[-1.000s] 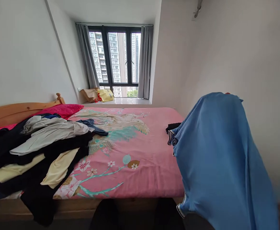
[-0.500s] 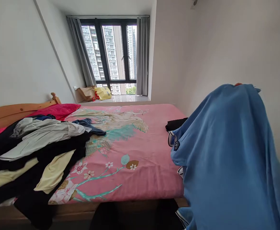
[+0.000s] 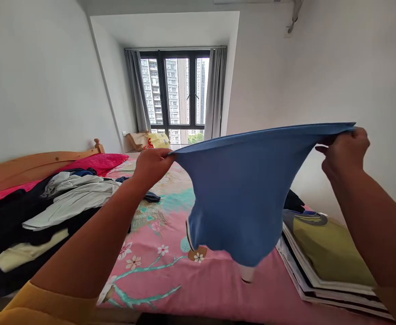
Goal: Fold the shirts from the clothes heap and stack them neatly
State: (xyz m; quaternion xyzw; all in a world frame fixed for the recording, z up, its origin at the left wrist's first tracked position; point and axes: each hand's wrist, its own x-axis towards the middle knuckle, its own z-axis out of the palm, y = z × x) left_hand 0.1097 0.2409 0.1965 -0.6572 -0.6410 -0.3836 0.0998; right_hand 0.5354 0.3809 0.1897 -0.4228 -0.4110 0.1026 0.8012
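A blue shirt (image 3: 238, 194) with dark-and-white trim hangs stretched out above the bed, its top edge pulled taut. My left hand (image 3: 154, 166) is closed on one corner of that edge. At the opposite corner my right hand (image 3: 347, 149) grips the cloth, higher up and farther right. The lower part of the shirt bunches and hangs down over the pink sheet (image 3: 214, 284). Something pale pokes out below it, too blurred to make out.
A stack of folded clothes (image 3: 329, 253), olive-green on top, lies at the bed's right. Black cloth (image 3: 293, 201) is behind it. Loose clothes (image 3: 79, 194) heap at the left near a red pillow (image 3: 99, 163) and wooden headboard (image 3: 38, 164). Bags (image 3: 159, 140) stand by the window.
The shirt, held up at the right and covering the stack, has moved left and now stretches between my hands. Both hands and forearms have come into plain view, and the folded stack shows.
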